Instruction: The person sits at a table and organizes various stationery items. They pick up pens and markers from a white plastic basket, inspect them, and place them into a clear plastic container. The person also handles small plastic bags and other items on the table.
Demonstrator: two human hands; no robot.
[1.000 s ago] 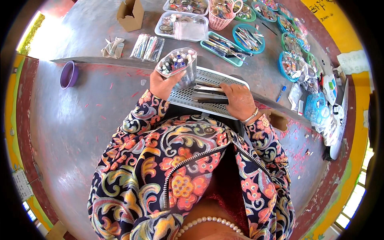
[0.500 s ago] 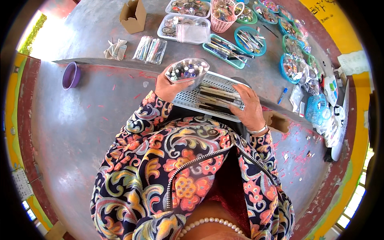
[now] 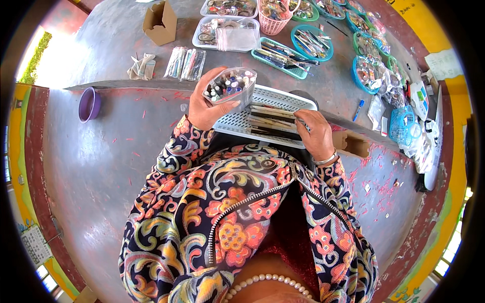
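My left hand point(image 3: 205, 103) is closed around a clear bag of pens point(image 3: 231, 85), whose ends with dark, white and blue tips point up. The bag is held above the left end of a white perforated basket point(image 3: 236, 121) on my lap. Inside the basket several slim pens point(image 3: 273, 122), pale and dark, lie lengthwise. My right hand point(image 3: 317, 132) is at the basket's right end, its thumb and fingers pinched together on what looks like a pen point(image 3: 303, 124). Most of that pen is hidden by the fingers.
Ahead on the grey table stand a brown carton point(image 3: 160, 23), packed pens point(image 3: 185, 63), a green tray of pens point(image 3: 279, 64), a blue bowl of pens point(image 3: 311, 44) and a pink basket point(image 3: 273, 22). A purple basin point(image 3: 90, 105) is at left, an open cardboard box point(image 3: 352, 144) at right.
My right hand has gone from lying spread over the pens to a pinch at the basket's right end. The bag in my left hand has shifted slightly left.
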